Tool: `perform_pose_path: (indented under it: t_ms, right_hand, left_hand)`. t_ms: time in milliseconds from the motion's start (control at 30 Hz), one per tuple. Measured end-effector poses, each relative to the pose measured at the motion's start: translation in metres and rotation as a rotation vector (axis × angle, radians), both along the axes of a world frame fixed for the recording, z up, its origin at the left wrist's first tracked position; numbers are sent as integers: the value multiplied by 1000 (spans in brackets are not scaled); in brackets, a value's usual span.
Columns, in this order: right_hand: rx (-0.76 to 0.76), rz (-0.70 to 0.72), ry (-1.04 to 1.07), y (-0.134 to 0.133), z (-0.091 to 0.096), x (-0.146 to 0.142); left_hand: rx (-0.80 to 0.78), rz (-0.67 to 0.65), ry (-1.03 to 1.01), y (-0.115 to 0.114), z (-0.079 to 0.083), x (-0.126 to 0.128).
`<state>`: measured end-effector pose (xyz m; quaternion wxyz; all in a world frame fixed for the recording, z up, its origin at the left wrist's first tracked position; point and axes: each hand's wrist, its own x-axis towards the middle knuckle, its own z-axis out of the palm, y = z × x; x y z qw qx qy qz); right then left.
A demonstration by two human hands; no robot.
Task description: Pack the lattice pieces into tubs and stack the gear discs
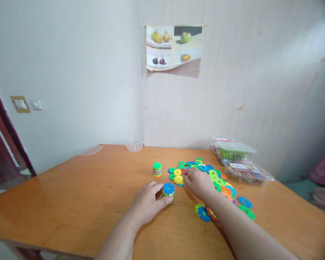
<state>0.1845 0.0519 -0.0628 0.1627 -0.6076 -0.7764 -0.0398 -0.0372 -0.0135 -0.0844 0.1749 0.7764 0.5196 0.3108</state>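
My left hand (148,202) curls around a short stack of notched plastic discs (168,189), its thumb and fingers at the sides; a blue disc tops the stack. Over a loose spread of coloured discs (216,180) reaches my right hand (199,183), fingers bent down and together at the near left part of the spread, beside a yellow disc (178,180). Whether a disc sits between those fingertips is hidden. Behind the left hand stands a second stack (157,169) with a green disc on top, touched by neither hand.
Clear plastic boxes (246,170) with coloured contents stand at the back right of the wooden table (70,202). A clear tub (134,146) and a flat translucent lid (90,150) lie along the back left. Fruit pictures (174,47) hang on the wall.
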Motion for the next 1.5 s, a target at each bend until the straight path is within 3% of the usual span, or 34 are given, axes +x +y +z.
perform_pose_path:
  t_ms: [233, 567, 700, 867, 967, 1100, 1233, 1400, 1500]
  right_hand:
    - [-50, 79, -50, -1, -8, -8]
    - [-65, 106, 14, 3, -1, 6]
    - [-25, 139, 346, 4, 2, 7]
    - [-454, 258, 1055, -14, 11, -8]
    - [-618, 322, 1177, -24, 12, -19]
    - [-655, 343, 1113, -25, 7, -24]
    - [-540, 263, 994, -13, 1, -18]
    - [-198, 119, 501, 4, -11, -3]
    - [-166, 116, 285, 5, -15, -1]
  left_hand:
    - [0, 1, 2, 0, 1, 0]
    - [4, 3, 6, 0, 2, -1]
    - [8, 6, 25, 0, 1, 0]
    - [18, 13, 27, -1, 1, 1]
    - [21, 21, 38, -1, 1, 1]
    - [22, 26, 60, -1, 2, 1]
    - [33, 26, 55, -1, 1, 1]
    - [18, 29, 25, -2, 2, 2]
    - [7, 35, 22, -2, 2, 2]
